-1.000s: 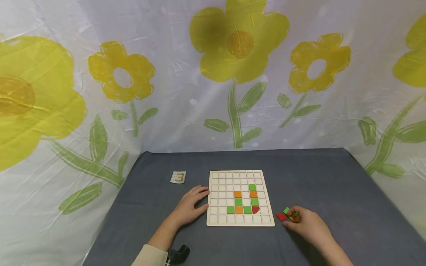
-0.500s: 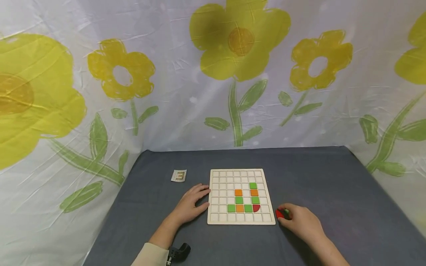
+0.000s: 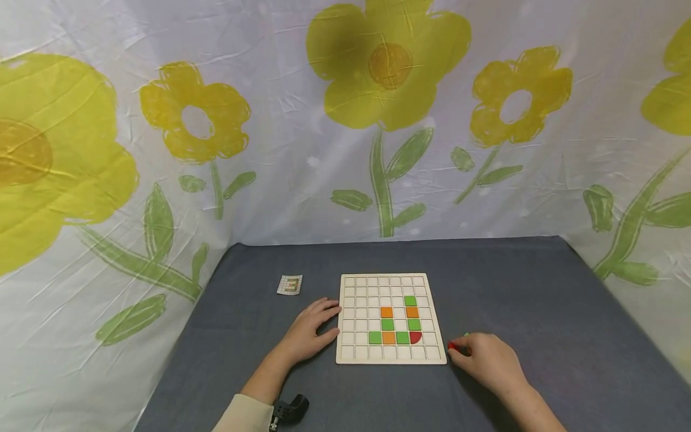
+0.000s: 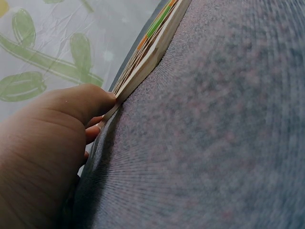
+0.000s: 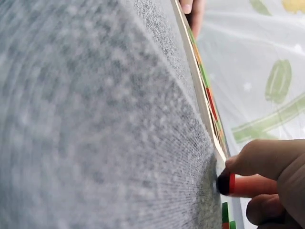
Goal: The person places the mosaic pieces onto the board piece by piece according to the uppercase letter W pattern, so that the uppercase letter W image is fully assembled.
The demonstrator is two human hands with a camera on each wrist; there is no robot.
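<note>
A square wooden grid board (image 3: 356,354) lies on the dark cloth, with green and orange square tiles and one red rounded tile (image 3: 415,338) in its cells. My left hand (image 3: 308,330) rests at the board's left edge, its thumb and fingertips touching the rim, as the left wrist view also shows. Beside the board's right edge, my right hand (image 3: 488,360) pinches a small red tile (image 5: 231,183) between thumb and finger. Its full outline is hidden. Below it in the right wrist view are green and red loose tiles (image 5: 225,213), mostly covered by the hand in the head view.
A small card (image 3: 290,285) with a printed grid pattern lies left of the board. Dark grey cloth (image 3: 507,282) covers the table. A white curtain (image 3: 291,180) with yellow flowers hangs behind and at the sides.
My right hand has shifted left toward the board and now pinches the red tile, covering most of the loose tiles. The left hand stays at the rim.
</note>
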